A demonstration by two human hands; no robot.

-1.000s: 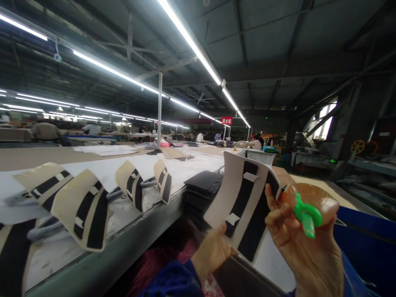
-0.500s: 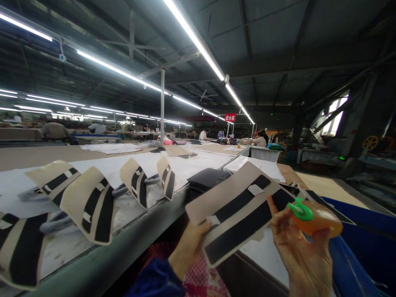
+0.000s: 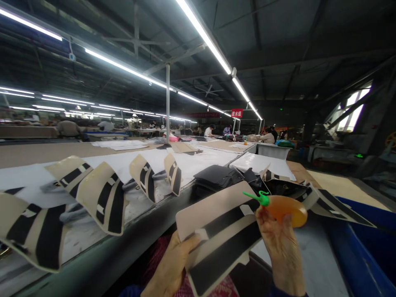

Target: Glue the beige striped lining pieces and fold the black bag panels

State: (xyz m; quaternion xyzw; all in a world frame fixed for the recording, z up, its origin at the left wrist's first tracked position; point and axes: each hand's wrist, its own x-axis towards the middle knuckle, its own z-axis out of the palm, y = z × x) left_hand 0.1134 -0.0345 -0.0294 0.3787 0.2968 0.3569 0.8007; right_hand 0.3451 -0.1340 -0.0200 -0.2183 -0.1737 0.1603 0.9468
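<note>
My left hand point(image 3: 173, 260) grips the lower left edge of a beige panel point(image 3: 213, 202) with black strips and small white tabs, thumb on its face. The panel is tilted in front of my lap. In my right hand point(image 3: 280, 243) lies an orange squeeze bottle point(image 3: 287, 209) with a green nozzle cap point(image 3: 262, 199). Its thin tip points left, over the panel's upper right part. My fingers are wrapped under the bottle, beside the panel's right edge.
Several similar curved panels point(image 3: 102, 198) stand along the white-covered table point(image 3: 213, 159) at left. A stack of black pieces point(image 3: 216, 177) lies at the table edge ahead. More panels point(image 3: 337, 206) rest at right above a blue bin point(image 3: 368, 231). Other people point(image 3: 209, 131) work far back.
The bottle has swung left over the panel, its nozzle now pointing left. The panel has come lower and closer to me. My view has shifted, showing more panels on the right.
</note>
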